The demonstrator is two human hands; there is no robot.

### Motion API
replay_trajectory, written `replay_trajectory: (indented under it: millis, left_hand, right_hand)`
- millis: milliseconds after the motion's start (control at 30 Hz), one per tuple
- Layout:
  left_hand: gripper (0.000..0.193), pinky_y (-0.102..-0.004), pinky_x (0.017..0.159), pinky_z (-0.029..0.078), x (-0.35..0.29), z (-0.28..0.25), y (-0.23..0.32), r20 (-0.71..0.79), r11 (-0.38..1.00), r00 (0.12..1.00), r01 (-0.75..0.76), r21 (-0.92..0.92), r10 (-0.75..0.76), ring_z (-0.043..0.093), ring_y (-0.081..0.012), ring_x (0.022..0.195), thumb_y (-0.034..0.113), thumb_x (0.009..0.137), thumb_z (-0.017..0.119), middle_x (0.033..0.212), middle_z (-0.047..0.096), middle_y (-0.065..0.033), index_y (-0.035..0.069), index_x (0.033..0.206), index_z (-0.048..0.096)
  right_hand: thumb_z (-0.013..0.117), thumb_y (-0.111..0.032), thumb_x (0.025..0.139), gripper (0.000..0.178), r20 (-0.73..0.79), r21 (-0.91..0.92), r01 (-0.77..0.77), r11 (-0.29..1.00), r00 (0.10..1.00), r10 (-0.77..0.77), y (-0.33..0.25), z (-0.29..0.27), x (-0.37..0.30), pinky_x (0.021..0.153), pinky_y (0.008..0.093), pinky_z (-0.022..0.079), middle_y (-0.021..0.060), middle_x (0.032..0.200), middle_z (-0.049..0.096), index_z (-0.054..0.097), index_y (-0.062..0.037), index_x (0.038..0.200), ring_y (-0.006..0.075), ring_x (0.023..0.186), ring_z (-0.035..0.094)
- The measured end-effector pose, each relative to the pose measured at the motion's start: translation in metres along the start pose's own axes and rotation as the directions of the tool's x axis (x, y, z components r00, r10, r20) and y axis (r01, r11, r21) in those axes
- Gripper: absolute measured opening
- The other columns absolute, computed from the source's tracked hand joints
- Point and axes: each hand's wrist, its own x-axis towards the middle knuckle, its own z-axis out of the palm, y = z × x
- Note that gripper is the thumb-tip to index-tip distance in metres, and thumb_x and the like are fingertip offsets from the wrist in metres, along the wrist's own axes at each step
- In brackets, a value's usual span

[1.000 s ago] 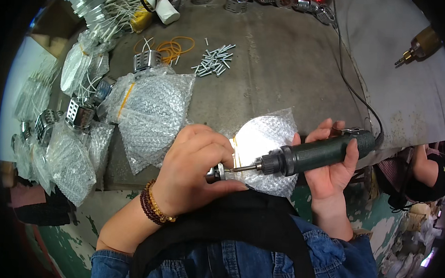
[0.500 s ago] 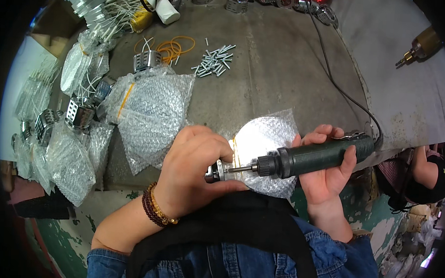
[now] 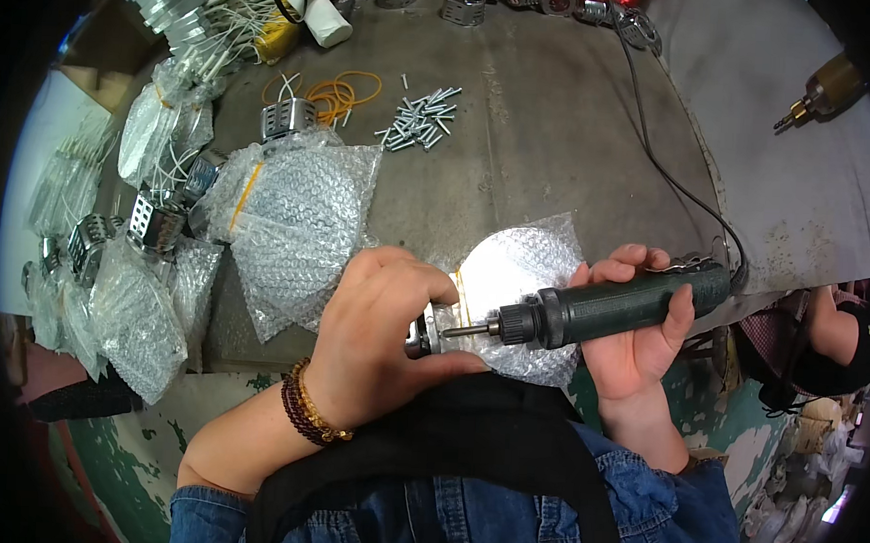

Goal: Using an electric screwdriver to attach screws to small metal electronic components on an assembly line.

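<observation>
My left hand (image 3: 380, 313) is closed around a shiny metal fitting (image 3: 419, 337) at the near edge of the table. Beside that fitting lies a bubble-wrapped piece (image 3: 528, 261) with a yellow band around it. A dark green electric screwdriver (image 3: 623, 307) lies almost level in my right hand (image 3: 633, 353), whose fingers and thumb wrap its body. Its thin bit (image 3: 469, 329) points left, the tip at the fitting between my left thumb and fingers. Whether the tip touches a screw is too small to tell.
Loose screws (image 3: 420, 118) lie in a pile beyond my hands, near orange rubber bands (image 3: 341, 95). Bubble-wrapped pieces (image 3: 296, 222) with perforated metal housings (image 3: 156, 222) crowd the left. A black cable (image 3: 645, 135) crosses the right side. Another power screwdriver (image 3: 819, 94) hangs at the far right.
Both hands and the electric screwdriver hold nearly the same place. My right hand's fingers have shifted very slightly to the left along the screwdriver.
</observation>
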Motion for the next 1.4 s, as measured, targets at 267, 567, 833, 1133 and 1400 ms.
replay_trajectory:
  millis: [267,567,833,1133,1400]
  left_hand:
    - [0.058,-0.0434,0.086,0.05,0.0,0.002,0.004,-0.025,0.999,1.0,0.014,0.034,-0.013,0.061,-0.0329,0.099,0.025,0.056,0.095,0.097,0.065,-0.0068,0.01,0.102,0.064]
    - [0.059,-0.0425,0.085,0.051,-0.003,0.005,0.004,-0.061,1.0,0.998,0.016,0.008,-0.016,0.062,-0.0323,0.099,0.024,0.054,0.097,0.098,0.066,-0.0066,0.009,0.102,0.065]
    - [0.068,-0.0423,0.087,0.052,-0.005,0.003,0.001,-0.06,1.0,0.998,0.02,-0.017,-0.021,0.063,-0.0329,0.101,0.023,0.056,0.098,0.104,0.066,-0.0089,0.005,0.112,0.063]
    - [0.075,-0.0415,0.087,0.05,-0.004,0.002,0.001,-0.039,0.999,0.999,0.025,-0.032,-0.026,0.062,-0.0308,0.099,0.021,0.054,0.099,0.104,0.065,-0.0073,0.005,0.116,0.06]
    - [0.083,-0.0427,0.089,0.049,-0.003,0.0,0.001,-0.009,1.0,1.0,0.021,-0.015,-0.021,0.061,-0.0307,0.098,0.019,0.052,0.1,0.103,0.065,-0.0079,0.004,0.122,0.058]
  right_hand:
    - [0.079,-0.024,0.09,0.038,-0.001,0.009,0.02,1.0,1.0,-0.02,0.003,-0.002,-0.001,0.119,0.0517,0.035,0.0039,0.12,0.063,0.063,-0.0169,0.124,0.0203,0.114,0.059]
    - [0.078,-0.023,0.091,0.038,0.058,-0.072,-0.005,0.997,0.998,0.009,-0.005,-0.008,0.002,0.119,0.0508,0.035,0.0034,0.122,0.064,0.063,-0.0185,0.126,0.0202,0.115,0.059]
    - [0.078,-0.022,0.091,0.039,-0.034,0.015,0.023,1.0,0.999,-0.023,-0.009,-0.006,0.013,0.121,0.051,0.033,0.0048,0.126,0.063,0.065,-0.0185,0.128,0.0205,0.116,0.059]
    - [0.079,-0.023,0.09,0.039,-0.045,0.0,0.012,1.0,0.999,-0.012,-0.009,-0.004,0.013,0.121,0.0507,0.034,0.0053,0.125,0.063,0.066,-0.0186,0.126,0.0206,0.115,0.059]
    - [0.079,-0.021,0.09,0.032,-0.048,0.037,0.009,0.999,0.999,-0.008,-0.006,-0.002,0.016,0.12,0.0506,0.035,0.0057,0.124,0.062,0.066,-0.0167,0.119,0.0207,0.114,0.06]
